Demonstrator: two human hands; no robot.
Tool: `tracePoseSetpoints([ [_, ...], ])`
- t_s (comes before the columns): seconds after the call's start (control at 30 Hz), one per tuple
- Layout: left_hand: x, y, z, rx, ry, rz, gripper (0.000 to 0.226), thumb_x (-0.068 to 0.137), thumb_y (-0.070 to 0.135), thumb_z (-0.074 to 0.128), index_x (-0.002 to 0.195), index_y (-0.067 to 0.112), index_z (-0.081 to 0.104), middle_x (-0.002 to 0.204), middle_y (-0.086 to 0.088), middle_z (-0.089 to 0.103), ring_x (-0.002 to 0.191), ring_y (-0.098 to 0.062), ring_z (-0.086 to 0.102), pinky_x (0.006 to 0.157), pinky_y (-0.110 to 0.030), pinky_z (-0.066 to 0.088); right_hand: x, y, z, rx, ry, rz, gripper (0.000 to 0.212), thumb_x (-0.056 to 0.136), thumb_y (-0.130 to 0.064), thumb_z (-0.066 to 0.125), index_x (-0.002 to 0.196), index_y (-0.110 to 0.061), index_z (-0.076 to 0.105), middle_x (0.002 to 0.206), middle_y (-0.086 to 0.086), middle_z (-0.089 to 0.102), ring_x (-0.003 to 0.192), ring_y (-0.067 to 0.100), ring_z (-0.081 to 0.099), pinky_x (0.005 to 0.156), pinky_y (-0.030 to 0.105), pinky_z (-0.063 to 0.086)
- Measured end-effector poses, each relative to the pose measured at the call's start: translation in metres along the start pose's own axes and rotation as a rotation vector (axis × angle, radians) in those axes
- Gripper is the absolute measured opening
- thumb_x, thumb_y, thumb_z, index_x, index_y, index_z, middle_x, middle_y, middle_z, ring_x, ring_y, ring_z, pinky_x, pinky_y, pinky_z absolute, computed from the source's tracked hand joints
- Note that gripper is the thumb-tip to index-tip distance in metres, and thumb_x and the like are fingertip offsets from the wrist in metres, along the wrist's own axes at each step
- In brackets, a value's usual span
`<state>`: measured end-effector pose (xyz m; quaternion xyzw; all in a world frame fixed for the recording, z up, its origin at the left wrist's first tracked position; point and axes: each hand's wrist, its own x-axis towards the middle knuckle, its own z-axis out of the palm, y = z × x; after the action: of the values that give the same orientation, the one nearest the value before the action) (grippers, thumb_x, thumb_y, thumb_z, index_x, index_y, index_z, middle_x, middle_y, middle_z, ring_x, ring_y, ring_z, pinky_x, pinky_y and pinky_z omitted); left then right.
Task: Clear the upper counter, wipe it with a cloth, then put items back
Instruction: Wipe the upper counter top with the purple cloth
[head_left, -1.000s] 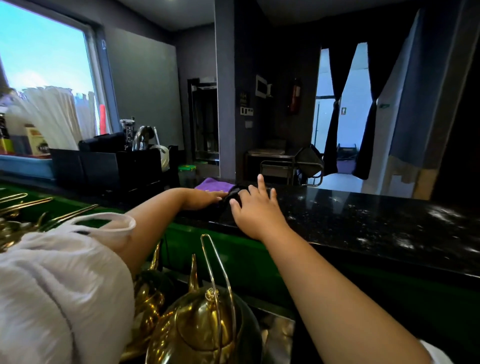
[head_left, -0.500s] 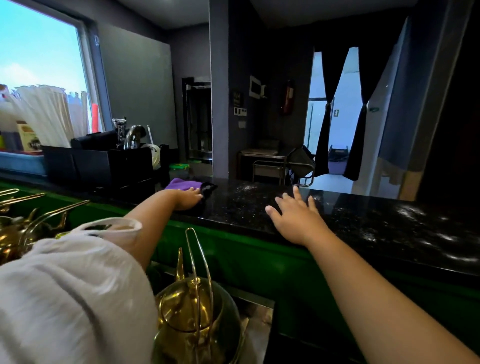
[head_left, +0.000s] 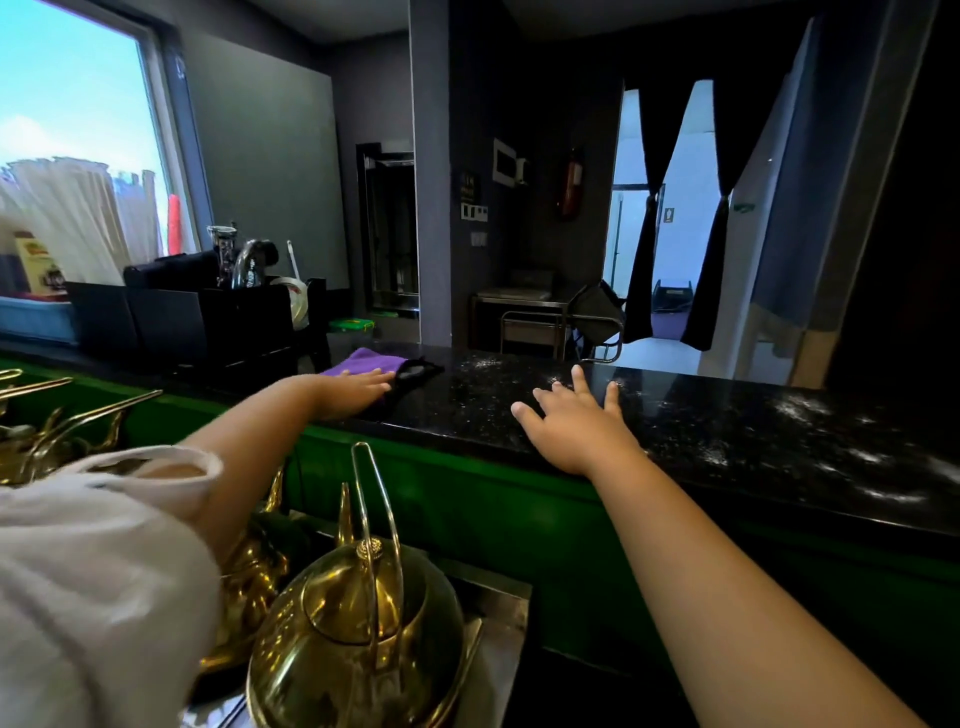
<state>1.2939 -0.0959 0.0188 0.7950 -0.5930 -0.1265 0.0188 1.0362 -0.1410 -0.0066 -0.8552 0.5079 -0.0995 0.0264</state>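
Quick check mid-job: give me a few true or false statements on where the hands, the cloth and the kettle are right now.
1. The left hand lies with straight fingers on the near edge of the purple cloth. True.
2. The right hand grips the purple cloth. False: it lies spread on the bare upper counter, apart from the cloth.
3. The brass kettle stands on the upper counter. False: it sits lower down, on the near side of the green front.
4. Whitish smears show on the upper counter to the right of the right hand. True.
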Motion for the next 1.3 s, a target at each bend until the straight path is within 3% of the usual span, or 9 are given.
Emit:
tracePoseSetpoints([
  [0.1,0.005,0.026,0.003,-0.031,-0.015,0.003,0.05,0.103,0.036,0.012,0.15,0.026,0.001,0.159,-0.001,-0.006,0.146,-0.03,-0.01,0.118,-0.049,-0.007,0.001,-0.001,0.0,0.005,-0.024,0.011,0.063,0.099,-0.053,0.013,0.151,-0.018,0.019,0.16,0.006,0.008,0.146,0.021,-0.017,0.112,0.052,-0.017],
  [0.27,-0.008,0.043,0.013,0.04,-0.077,0.187,0.048,0.104,0.028,0.012,0.151,0.025,0.001,0.159,0.004,-0.005,0.147,-0.024,-0.007,0.117,-0.041,-0.005,0.003,0.0,-0.004,-0.061,-0.121,0.019,0.061,0.099,-0.053,0.011,0.152,-0.025,0.01,0.16,0.006,-0.006,0.143,0.023,-0.025,0.109,0.054,-0.022],
  [0.4,0.001,0.018,0.003,-0.031,-0.075,0.117,0.05,0.102,0.039,0.013,0.15,0.03,0.001,0.16,0.001,-0.004,0.147,-0.024,-0.003,0.118,-0.043,-0.004,0.018,-0.007,-0.008,-0.197,-0.075,-0.029,0.067,0.096,-0.06,0.013,0.152,-0.024,0.007,0.16,0.008,-0.008,0.143,0.024,-0.027,0.107,0.055,-0.025],
  [0.57,0.052,0.005,-0.013,-0.002,0.015,-0.051,0.053,0.103,0.037,0.015,0.152,0.021,0.004,0.16,-0.002,-0.002,0.148,-0.022,0.0,0.119,-0.038,-0.002,0.027,-0.014,0.007,0.029,-0.035,-0.055,0.067,0.097,-0.059,0.015,0.152,-0.021,0.011,0.16,0.008,-0.001,0.144,0.022,-0.024,0.11,0.051,-0.021],
  [0.77,0.086,0.043,-0.018,-0.009,0.045,-0.027,0.047,0.103,0.033,0.02,0.143,0.01,0.031,0.15,-0.005,0.032,0.139,-0.018,0.029,0.118,-0.037,0.019,0.032,-0.012,0.007,0.02,-0.038,-0.042,0.062,0.099,-0.053,0.018,0.152,-0.023,0.013,0.16,0.007,-0.001,0.143,0.022,-0.026,0.109,0.052,-0.023],
  [0.9,0.08,0.056,-0.015,-0.008,-0.074,0.035,0.06,0.097,0.054,0.021,0.151,0.031,0.01,0.159,-0.004,0.01,0.144,-0.027,0.019,0.117,-0.045,0.016,0.031,-0.013,0.006,0.015,-0.04,-0.034,0.063,0.098,-0.056,0.016,0.152,-0.024,0.015,0.16,0.007,0.001,0.143,0.021,-0.025,0.108,0.051,-0.024],
  [0.97,0.062,0.056,-0.014,-0.015,-0.116,0.067,0.055,0.099,0.052,0.018,0.15,0.036,0.006,0.16,-0.003,0.003,0.146,-0.028,0.01,0.118,-0.047,0.011,0.03,-0.013,0.005,0.008,-0.047,-0.028,0.064,0.097,-0.058,0.015,0.152,-0.024,0.015,0.16,0.007,0.001,0.143,0.022,-0.025,0.108,0.052,-0.024],
  [1.1,0.038,0.038,-0.012,0.013,-0.139,0.125,0.051,0.101,0.042,0.014,0.15,0.031,0.001,0.16,0.001,-0.002,0.147,-0.022,0.001,0.118,-0.038,0.003,0.025,-0.014,0.004,-0.002,-0.064,-0.023,0.067,0.095,-0.062,0.013,0.151,-0.027,0.015,0.16,0.008,0.0,0.143,0.022,-0.026,0.108,0.052,-0.024],
  [1.3,0.053,0.029,-0.015,0.104,-0.078,0.025,0.056,0.101,0.043,0.013,0.151,0.023,-0.001,0.16,-0.001,-0.002,0.148,-0.021,0.001,0.119,-0.039,0.001,0.024,-0.014,0.005,-0.004,-0.055,-0.021,0.064,0.096,-0.06,0.013,0.151,-0.029,0.014,0.16,0.009,-0.002,0.142,0.023,-0.028,0.107,0.053,-0.025],
])
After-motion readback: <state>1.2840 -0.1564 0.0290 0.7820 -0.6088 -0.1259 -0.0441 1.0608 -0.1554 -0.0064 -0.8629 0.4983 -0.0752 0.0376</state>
